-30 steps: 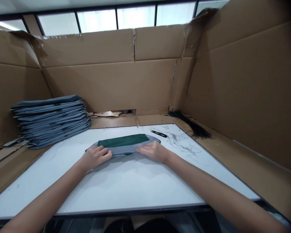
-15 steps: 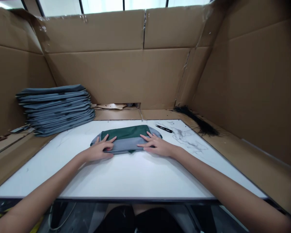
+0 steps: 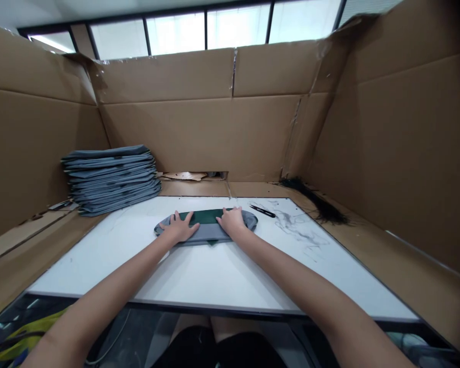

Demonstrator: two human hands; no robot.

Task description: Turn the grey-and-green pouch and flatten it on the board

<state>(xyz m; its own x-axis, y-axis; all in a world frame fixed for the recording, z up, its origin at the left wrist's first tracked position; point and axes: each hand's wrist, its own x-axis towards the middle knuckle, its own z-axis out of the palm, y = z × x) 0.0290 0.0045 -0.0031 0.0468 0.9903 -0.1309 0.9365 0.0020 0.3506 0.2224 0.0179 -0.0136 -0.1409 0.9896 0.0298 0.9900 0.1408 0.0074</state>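
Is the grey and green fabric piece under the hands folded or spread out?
Folded: the fabric piece lies as a flat, narrow band with layered edges, left hand and right hand flat on it.

My two arms bare from wrist to past the elbow, no sleeves in sight, my left hand (image 3: pixel 181 229) and right hand (image 3: pixel 232 222) without gloves, rings or watch, fingernails short and plain, dark shorts over my lap at the bottom edge

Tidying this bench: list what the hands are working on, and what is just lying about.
In hand:
left hand and right hand, both flat on the grey and green fabric piece

Lying about:
stack of grey pieces
black snips
black thread bundle
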